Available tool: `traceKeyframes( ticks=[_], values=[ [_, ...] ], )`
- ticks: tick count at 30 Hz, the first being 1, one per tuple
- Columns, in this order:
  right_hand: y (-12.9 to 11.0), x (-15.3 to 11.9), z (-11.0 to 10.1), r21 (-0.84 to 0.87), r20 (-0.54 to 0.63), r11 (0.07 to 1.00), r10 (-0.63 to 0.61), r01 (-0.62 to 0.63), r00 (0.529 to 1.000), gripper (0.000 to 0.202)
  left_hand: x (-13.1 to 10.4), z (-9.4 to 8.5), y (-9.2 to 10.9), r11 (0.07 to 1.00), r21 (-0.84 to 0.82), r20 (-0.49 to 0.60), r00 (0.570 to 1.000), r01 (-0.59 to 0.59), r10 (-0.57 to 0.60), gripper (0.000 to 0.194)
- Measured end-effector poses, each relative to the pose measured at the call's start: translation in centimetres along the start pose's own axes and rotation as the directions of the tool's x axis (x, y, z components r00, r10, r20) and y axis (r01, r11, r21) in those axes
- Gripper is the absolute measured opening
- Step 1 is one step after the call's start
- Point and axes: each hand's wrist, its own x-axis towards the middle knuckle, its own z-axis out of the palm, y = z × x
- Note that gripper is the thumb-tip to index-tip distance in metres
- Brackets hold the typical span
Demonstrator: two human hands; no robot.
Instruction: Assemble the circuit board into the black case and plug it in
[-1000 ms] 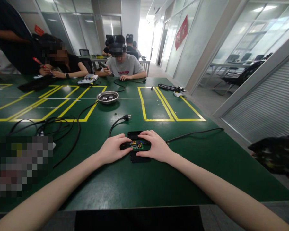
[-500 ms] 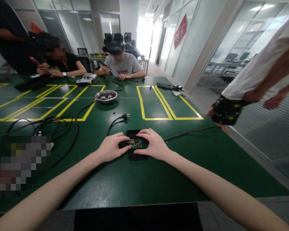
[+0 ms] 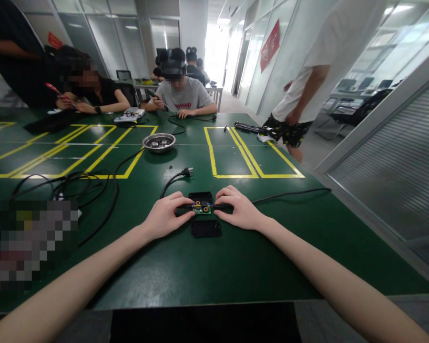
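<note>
A small green circuit board (image 3: 202, 208) with copper-wound coils lies between my two hands, black cables joined to its left and right ends. My left hand (image 3: 167, 214) has thumb and fingers closed about the board's left end, where the cable meets it. On the other side, my right hand (image 3: 241, 209) pinches the black cable (image 3: 224, 208) close to the board's right edge. One black plastic case half (image 3: 201, 196) lies just behind the board, partly hidden by it. A second case half (image 3: 206, 229) lies in front, nearer to me.
A mains plug (image 3: 187, 173) lies beyond my left hand. Farther back are a metal bowl (image 3: 159, 143) with small metal parts and a black tool-like object (image 3: 248, 127). Coiled cable (image 3: 82, 188) covers the left. People sit across the green table (image 3: 214, 276); another stands at right.
My right hand has moved off the board to the right and now pinches the cable, uncovering more of the board. The front case half shows apart from it. The person at right has moved farther back.
</note>
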Motion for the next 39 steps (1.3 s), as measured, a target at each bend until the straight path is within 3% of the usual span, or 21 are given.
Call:
traceKeyframes(
  ticks=[3, 10, 14, 21, 39],
  values=[
    [0.5, 0.0, -0.2, 0.018, 0.038, 0.998, -0.058, 0.057, 0.998, 0.010, -0.1, -0.2, 0.2, 1.000, -0.017, -0.027, 1.000, -0.012, 0.012, 0.021],
    [-0.2, -0.5, -1.1, 0.015, 0.058, 0.998, -0.062, 0.061, 0.996, 0.019, -0.6, -0.5, 0.9, 0.992, -0.080, -0.061, 0.994, -0.093, 0.089, 0.021],
    [-0.8, -0.6, -1.6, 0.037, 0.111, 0.996, -0.087, 0.083, 0.990, 0.021, -0.8, -0.7, 1.1, 0.988, -0.085, -0.024, 0.991, -0.132, 0.130, 0.021],
    [-1.5, -0.8, -1.7, -0.035, 0.086, 0.982, -0.184, 0.187, 0.979, 0.021, -0.9, -1.1, 1.2, 0.976, -0.134, 0.049, 0.983, -0.171, 0.179, 0.020],
    [-2.5, -0.6, -2.1, -0.042, 0.254, 0.990, -0.123, 0.138, 0.959, 0.014, -1.1, -1.1, 0.9, 0.949, -0.177, 0.138, 0.948, -0.260, 0.286, 0.017]
  ],
)
